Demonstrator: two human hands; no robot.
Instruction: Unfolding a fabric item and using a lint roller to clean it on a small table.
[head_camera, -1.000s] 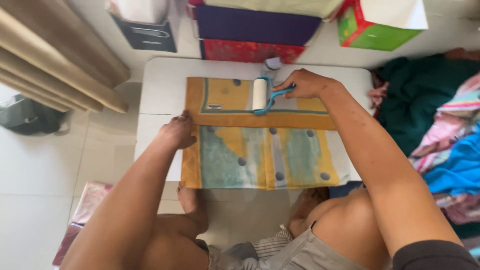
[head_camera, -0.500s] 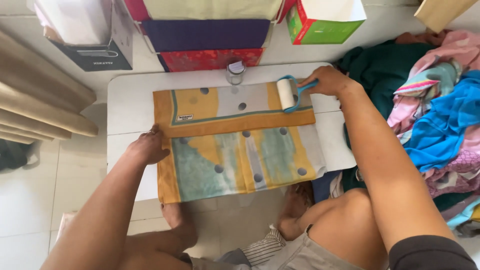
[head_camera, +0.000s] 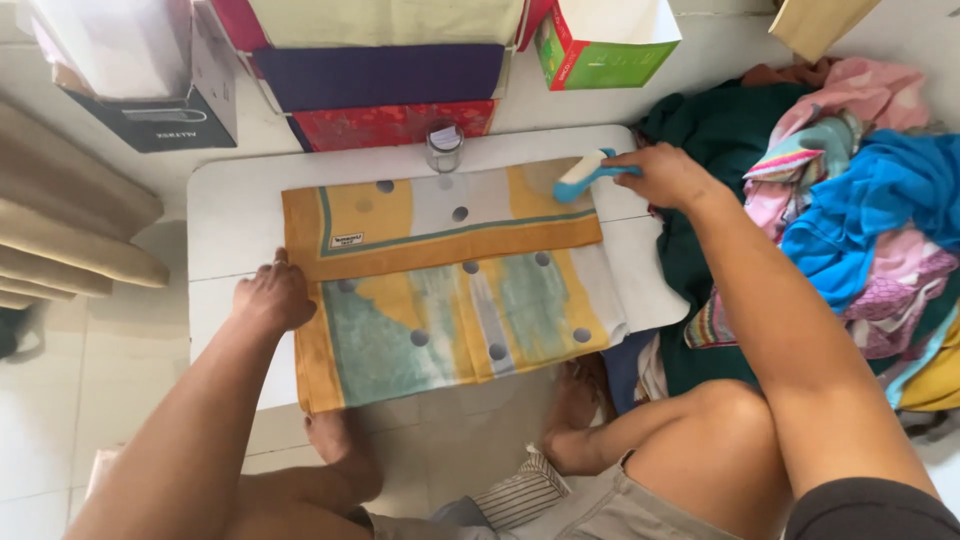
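Note:
A folded cloth (head_camera: 450, 290) in orange, yellow and teal with grey dots lies spread on a small white table (head_camera: 235, 215). My left hand (head_camera: 272, 295) presses flat on the cloth's left edge. My right hand (head_camera: 665, 175) grips the blue handle of a white lint roller (head_camera: 578, 176), which is tilted up at the cloth's far right corner. A small clear glass jar (head_camera: 444, 146) stands at the table's back edge, just beyond the cloth.
Stacked boxes in purple and red (head_camera: 390, 95) and a green carton (head_camera: 600, 45) sit behind the table. A heap of colourful clothes (head_camera: 860, 210) lies to the right. A dark box (head_camera: 160, 110) stands at the back left. My knees and feet are below the table.
My right hand has drawn the lint roller rightward across the cloth's upper part to its far right corner and tilted it up. My left hand stays on the left edge. The view shifted.

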